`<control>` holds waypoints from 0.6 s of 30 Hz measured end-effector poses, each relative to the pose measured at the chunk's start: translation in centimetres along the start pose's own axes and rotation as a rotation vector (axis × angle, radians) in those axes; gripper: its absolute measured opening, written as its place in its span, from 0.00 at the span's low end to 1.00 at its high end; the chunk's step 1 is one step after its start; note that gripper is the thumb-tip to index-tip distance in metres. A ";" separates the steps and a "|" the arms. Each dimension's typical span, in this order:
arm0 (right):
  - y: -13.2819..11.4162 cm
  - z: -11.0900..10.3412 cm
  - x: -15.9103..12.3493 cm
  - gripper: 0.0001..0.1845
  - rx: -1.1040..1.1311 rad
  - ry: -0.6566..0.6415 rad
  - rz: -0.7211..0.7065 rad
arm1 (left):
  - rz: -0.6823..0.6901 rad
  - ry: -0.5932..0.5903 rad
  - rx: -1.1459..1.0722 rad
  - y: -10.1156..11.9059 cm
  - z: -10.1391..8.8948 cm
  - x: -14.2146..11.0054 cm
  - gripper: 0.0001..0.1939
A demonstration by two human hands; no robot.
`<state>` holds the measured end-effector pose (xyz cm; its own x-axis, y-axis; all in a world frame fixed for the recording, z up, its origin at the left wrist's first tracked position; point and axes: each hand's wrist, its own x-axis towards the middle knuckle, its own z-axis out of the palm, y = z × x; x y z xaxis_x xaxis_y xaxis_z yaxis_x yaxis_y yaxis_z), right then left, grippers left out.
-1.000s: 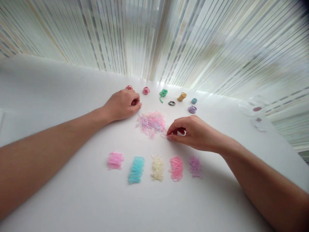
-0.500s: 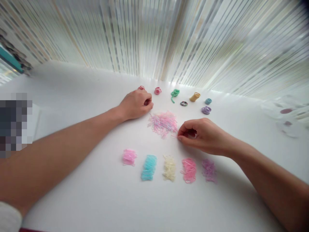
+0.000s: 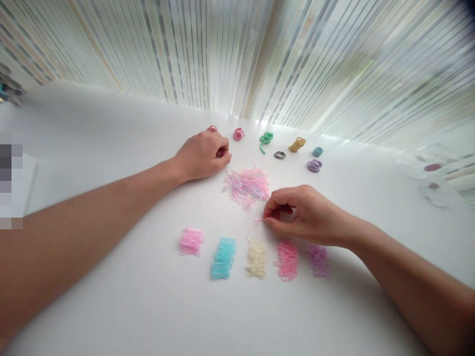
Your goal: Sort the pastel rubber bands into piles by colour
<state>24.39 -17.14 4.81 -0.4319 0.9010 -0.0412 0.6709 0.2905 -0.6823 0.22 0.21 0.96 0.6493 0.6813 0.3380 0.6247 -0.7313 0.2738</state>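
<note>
A loose pile of small pastel rubber bands (image 3: 248, 187) lies mid-table between my hands. At its upper left my left hand (image 3: 203, 155) rests with the fingers curled in; whether they hold anything is hidden. My right hand (image 3: 299, 212) pinches a thin pink rubber band (image 3: 258, 221) between thumb and forefinger, just below the pile's right side. Nearer to me lies a row of sorted heaps: light pink bands (image 3: 191, 242), blue bands (image 3: 223, 258), cream bands (image 3: 256, 258), deeper pink bands (image 3: 287, 261) and purple bands (image 3: 318, 260).
Along the far side sit rolled coils: a red one (image 3: 212, 128), a pink one (image 3: 238, 134), a green one (image 3: 266, 140), a yellow one (image 3: 297, 144), a blue one (image 3: 317, 152) and a purple one (image 3: 314, 166). A dark ring (image 3: 280, 155) lies among them. Striped string curtains (image 3: 237, 59) hang behind.
My right hand has drawn slightly toward me, away from the pile, with the pink rubber band in its pinch. My left hand keeps its place by the pile. The whole view has shifted a little.
</note>
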 end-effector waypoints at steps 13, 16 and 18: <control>0.3 0.0 0.0 0.02 0.019 -0.022 0.017 | 0.007 -0.006 0.042 0.1 -0.3 0.1 0.10; 0.1 0.6 0.1 0.08 -0.040 0.036 0.054 | 0.015 0.000 0.043 0.0 -0.2 0.1 0.10; -0.2 1.1 0.2 0.10 -0.089 0.093 0.078 | 0.018 0.003 0.042 0.0 -0.2 0.1 0.10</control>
<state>23.52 -17.33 4.09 -0.3217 0.9466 -0.0205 0.7527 0.2426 -0.6120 0.14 0.27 1.16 0.6594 0.6680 0.3450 0.6305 -0.7413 0.2302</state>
